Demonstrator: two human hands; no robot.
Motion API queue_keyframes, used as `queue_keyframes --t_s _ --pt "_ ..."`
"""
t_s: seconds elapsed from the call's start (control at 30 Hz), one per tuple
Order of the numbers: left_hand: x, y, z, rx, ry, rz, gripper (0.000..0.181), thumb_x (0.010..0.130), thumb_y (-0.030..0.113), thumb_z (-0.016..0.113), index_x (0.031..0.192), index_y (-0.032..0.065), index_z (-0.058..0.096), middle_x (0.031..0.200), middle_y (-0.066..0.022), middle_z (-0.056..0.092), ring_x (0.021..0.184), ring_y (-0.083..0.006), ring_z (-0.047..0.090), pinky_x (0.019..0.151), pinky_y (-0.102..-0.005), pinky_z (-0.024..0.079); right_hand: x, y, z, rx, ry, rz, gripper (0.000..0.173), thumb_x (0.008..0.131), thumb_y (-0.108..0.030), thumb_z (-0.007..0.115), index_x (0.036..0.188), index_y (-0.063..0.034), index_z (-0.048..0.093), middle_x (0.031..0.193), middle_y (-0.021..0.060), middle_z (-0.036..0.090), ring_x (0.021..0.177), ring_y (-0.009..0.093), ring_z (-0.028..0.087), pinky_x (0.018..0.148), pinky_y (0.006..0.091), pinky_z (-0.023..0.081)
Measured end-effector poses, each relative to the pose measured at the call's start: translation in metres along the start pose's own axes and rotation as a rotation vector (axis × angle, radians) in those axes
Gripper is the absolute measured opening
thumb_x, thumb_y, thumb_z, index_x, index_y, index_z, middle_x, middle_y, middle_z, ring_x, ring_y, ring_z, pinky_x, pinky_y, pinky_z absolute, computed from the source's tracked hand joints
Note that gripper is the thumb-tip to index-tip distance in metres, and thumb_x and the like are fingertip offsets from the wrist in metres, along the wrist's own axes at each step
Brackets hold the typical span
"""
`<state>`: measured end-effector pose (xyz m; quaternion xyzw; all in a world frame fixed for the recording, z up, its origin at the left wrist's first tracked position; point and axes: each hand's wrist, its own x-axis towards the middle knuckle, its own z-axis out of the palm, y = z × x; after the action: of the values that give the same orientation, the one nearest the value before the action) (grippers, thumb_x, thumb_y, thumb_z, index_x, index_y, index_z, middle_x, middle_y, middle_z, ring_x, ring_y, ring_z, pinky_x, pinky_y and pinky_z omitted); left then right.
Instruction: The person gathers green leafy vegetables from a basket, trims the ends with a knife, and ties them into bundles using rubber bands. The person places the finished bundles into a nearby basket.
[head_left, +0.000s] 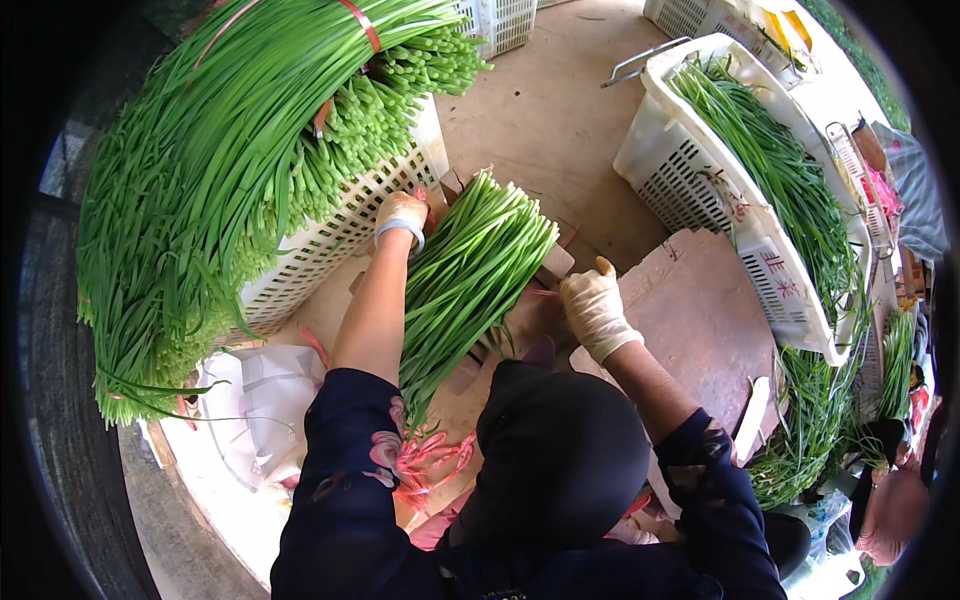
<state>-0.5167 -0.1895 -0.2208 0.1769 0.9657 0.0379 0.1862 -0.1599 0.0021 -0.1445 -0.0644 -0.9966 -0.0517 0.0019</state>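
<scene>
A loose bundle of garlic chives (480, 262) lies before me, pale cut ends pointing away and green leaves towards my body. It rests over a low support that is mostly hidden. My left hand (403, 213), in a pale glove with a grey band at the wrist, is closed at the bundle's left side, with red plastic tie (429, 219) showing at its fingers. On the other side, my gloved right hand (596, 309) forms a fist, thumb raised. A strip of the red tie (541, 292) runs from near the bundle to this fist.
A white crate (352, 214) at left carries a tall heap of tied chives (202, 165). Another white crate (675, 180) at right holds loose chives (780, 172). Brown board (697, 300) lies beside my right arm. Red ties (431, 461) lie near my body. Another person (896, 510) is at far right.
</scene>
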Motion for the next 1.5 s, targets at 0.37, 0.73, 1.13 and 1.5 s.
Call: queue_keyframes --t_s 0.37,0.73,1.13,1.5 --pt "-0.078 0.065 -0.041 -1.286 -0.152 -0.126 0.019 0.092 0.007 0.064 0.110 0.0029 0.067 0.100 -0.0059 0.072 0.081 -0.0159 0.066 0.068 -0.0267 0.053 -0.013 0.037 -0.055 -0.123 -0.124 0.121 0.010 0.080 -0.016 0.064 0.074 -0.0180 0.071 0.072 0.0026 0.068 0.072 0.019 0.068 0.071 0.0351 0.050" --pt "-0.073 0.065 -0.099 -0.975 -0.260 -0.121 0.016 0.089 0.031 0.065 0.088 0.0150 0.066 0.092 0.0010 0.063 0.080 -0.0117 0.057 0.073 -0.0302 0.046 -0.030 0.020 -0.046 1.723 -0.078 0.421 0.021 0.097 -0.019 0.063 0.105 0.0003 0.065 0.084 -0.0007 0.064 0.078 0.006 0.057 0.072 0.0232 0.050" --pt "-0.104 0.077 -0.127 -0.021 -0.121 0.189 0.048 0.071 0.047 0.073 0.092 0.0029 0.073 0.104 -0.0170 0.071 0.097 -0.0301 0.067 0.087 -0.0348 0.051 -0.023 -0.001 -0.046 2.249 -0.014 0.417 0.043 0.084 -0.002 0.074 0.125 -0.0014 0.063 0.107 0.0026 0.069 0.099 0.012 0.063 0.096 0.0295 0.048" --pt "-0.099 0.043 -0.075 -1.718 -0.142 0.477 0.024 0.078 0.016 0.079 0.098 0.0093 0.068 0.098 -0.0019 0.069 0.098 -0.0175 0.063 0.096 -0.0369 0.048 -0.015 -0.017 -0.035 2.110 0.222 0.516 0.055 0.085 0.003 0.070 0.136 -0.0081 0.056 0.082 -0.0034 0.061 0.076 0.010 0.060 0.076 0.0258 0.053"
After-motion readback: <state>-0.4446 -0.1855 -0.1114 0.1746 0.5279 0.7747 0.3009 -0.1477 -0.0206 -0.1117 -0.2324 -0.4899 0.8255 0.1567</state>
